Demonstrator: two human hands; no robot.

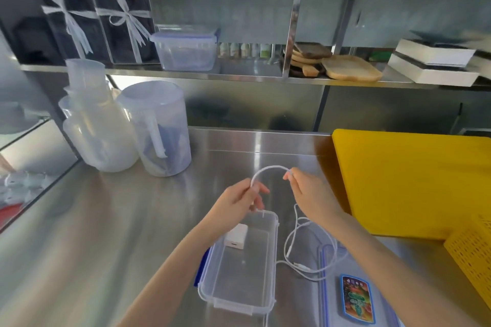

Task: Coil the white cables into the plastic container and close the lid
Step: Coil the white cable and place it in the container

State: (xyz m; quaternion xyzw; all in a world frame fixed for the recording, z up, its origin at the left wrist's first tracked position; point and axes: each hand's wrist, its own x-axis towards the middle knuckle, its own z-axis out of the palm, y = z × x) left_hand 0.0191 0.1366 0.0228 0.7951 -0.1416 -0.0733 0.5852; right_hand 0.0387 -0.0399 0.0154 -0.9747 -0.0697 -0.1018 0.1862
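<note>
the white cable arches between our two hands above the far end of the plastic container, its rest trailing down on our right into loose loops on the steel counter, between the container and the lid. we judge it light, limp and a little springy, likely to uncoil if let go, so we would grasp it along the cord a short way apart, not by the plugs, which are the fragile ends. the held span runs left to right across us, bowed upward; a plug on the counter lies pointing roughly left toward the container.

our left hand pinches the cord at the arch's left foot, and our right hand pinches it at the right foot between thumb and fingertips.

the container stands open, long axis running away from us, with a white charger block inside at its far end. the lid lies flat just right of it, a colourful label on top. a yellow cutting board sits farther right, and clear jugs stand far left.
</note>
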